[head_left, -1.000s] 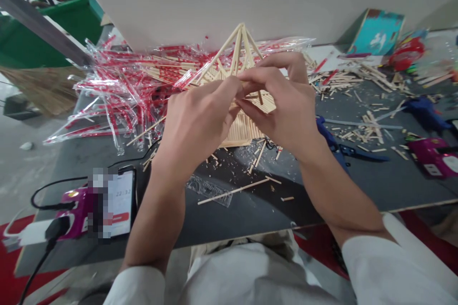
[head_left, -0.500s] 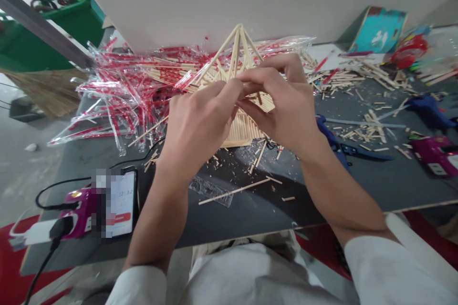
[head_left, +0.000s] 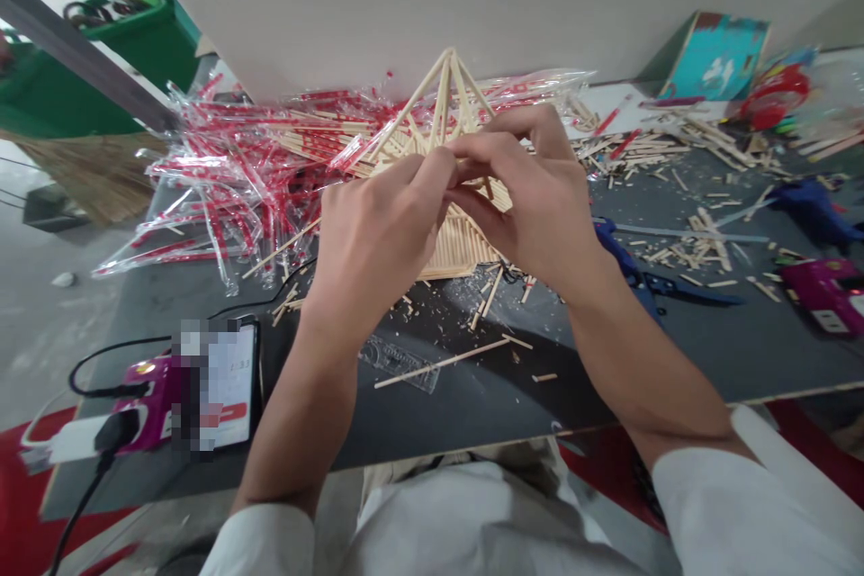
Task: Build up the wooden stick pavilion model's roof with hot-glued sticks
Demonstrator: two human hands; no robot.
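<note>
A peaked chopstick model (head_left: 454, 108) is being pinched between the fingers of the left hand (head_left: 374, 238) and right hand (head_left: 533, 207), on the worktop (head_left: 675, 360) beside a heap of red-printed wrappers (head_left: 222, 180).

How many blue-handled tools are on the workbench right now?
2: blue-handled cutters on the dark workbench, just right of the right hand, and what looks like a blue glue gun farther right. Others may be hidden under the scattered sticks.

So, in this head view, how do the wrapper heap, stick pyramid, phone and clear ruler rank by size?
Largest first: the wrapper heap, then the stick pyramid. The phone and clear ruler look alike; the phone's nearer the camera, so they stay unranked.
</note>
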